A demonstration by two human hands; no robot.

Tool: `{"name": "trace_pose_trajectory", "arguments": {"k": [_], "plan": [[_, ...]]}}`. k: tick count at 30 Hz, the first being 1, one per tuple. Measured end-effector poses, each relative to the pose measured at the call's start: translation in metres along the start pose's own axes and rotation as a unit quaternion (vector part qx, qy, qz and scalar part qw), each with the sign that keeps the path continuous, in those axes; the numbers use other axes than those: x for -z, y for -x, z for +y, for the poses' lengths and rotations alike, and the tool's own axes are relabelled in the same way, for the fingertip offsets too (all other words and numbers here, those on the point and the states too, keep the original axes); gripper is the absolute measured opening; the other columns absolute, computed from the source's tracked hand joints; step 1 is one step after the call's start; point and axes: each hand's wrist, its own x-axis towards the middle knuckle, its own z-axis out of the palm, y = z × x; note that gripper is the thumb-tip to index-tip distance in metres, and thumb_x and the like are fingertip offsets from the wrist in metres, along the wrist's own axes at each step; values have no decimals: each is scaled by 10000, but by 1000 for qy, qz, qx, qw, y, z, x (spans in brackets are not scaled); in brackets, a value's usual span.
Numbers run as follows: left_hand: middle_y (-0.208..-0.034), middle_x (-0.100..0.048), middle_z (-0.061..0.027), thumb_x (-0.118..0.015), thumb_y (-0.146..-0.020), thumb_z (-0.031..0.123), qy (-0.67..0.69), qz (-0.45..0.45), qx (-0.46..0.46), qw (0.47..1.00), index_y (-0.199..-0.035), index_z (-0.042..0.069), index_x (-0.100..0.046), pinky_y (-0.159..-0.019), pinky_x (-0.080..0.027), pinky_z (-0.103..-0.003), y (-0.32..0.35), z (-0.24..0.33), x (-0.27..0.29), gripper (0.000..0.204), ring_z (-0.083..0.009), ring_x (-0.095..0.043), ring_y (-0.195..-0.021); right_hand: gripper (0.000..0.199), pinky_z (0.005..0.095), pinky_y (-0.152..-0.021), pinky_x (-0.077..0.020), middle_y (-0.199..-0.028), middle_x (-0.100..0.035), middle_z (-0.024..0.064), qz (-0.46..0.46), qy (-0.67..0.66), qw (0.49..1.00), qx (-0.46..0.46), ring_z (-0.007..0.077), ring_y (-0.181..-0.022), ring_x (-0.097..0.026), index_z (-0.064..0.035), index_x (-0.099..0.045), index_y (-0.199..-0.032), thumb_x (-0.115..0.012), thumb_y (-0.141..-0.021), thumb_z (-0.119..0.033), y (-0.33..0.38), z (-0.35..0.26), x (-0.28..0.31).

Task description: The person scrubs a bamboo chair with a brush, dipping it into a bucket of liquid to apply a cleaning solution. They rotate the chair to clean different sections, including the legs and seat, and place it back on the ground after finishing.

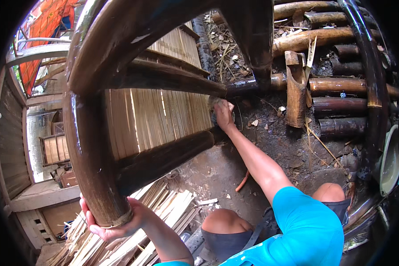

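The dark bamboo frame (93,150), slat panel (177,115) set inside it, could tip if the left hand (136,218), gripping its near pole end, slipped while the right hand (224,117), at its right side with a grip I cannot make out, pressed on it.

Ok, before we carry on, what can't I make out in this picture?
All in the head view:
Whatever the right hand may grip: hidden by its own curl.
Part of the left hand: behind the end of the bamboo post it cups.
Parts of the slatted panel: behind the dark rails.
Some pale strips: cut off by the lower edge.
The blue speck at right: too small to identify.
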Motion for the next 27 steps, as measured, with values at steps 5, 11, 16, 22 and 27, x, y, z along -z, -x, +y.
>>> {"name": "trace_pose_trajectory", "arguments": {"k": [5, 11, 16, 22, 27], "plan": [[-1191, -556, -271, -199, -1025, 512, 230, 69, 196, 951, -1082, -26, -470, -1053, -475, -518, -13, 7, -4, 604, -391, -551, -1169, 267, 479, -1053, -331, -1289, -475, 196, 58, -116, 992, -9, 400, -1137, -467, 6, -554, -1148, -572, -887, -51, 16, -23, 2], [-1196, -596, -253, -336, -999, 413, 303, 105, 213, 923, -1061, -23, -535, -1041, -505, -499, -7, -3, -6, 483, -356, -582, -1171, 361, 499, -920, -480, -1180, -545, 172, -11, 182, 980, 75, 400, -1157, -527, -9, -592, -1147, -729, -829, -107, 39, -40, 59], [-1183, -557, -282, -294, -987, 410, 258, 96, 160, 948, -1049, -42, -490, -1083, -411, -546, -13, -3, -5, 497, -384, -531, -1180, 200, 466, -764, -549, -1056, -586, 146, -36, 107, 992, 48, 363, -943, -653, -81, -682, -1022, -725, -843, -159, 46, -23, 54], [-1183, -546, -282, -297, -993, 377, 156, 46, 37, 986, -1040, -50, -484, -1081, -413, -540, -2, -20, -4, 468, -379, -523, -1172, 206, 477, -829, -552, -1163, -591, 161, -98, 152, 983, -11, 386, -1040, -635, -110, -703, -1092, -666, -909, -199, -10, -34, 36], [-1169, -556, -278, -280, -996, 373, 268, 104, 183, 940, -1024, -47, -485, -1050, -437, -522, -18, 11, -11, 468, -370, -535, -1157, 195, 496, -877, -534, -1256, -574, 200, -37, 116, 983, 138, 421, -1078, -626, -69, -699, -1061, -629, -941, -206, 36, -2, 54]]}}
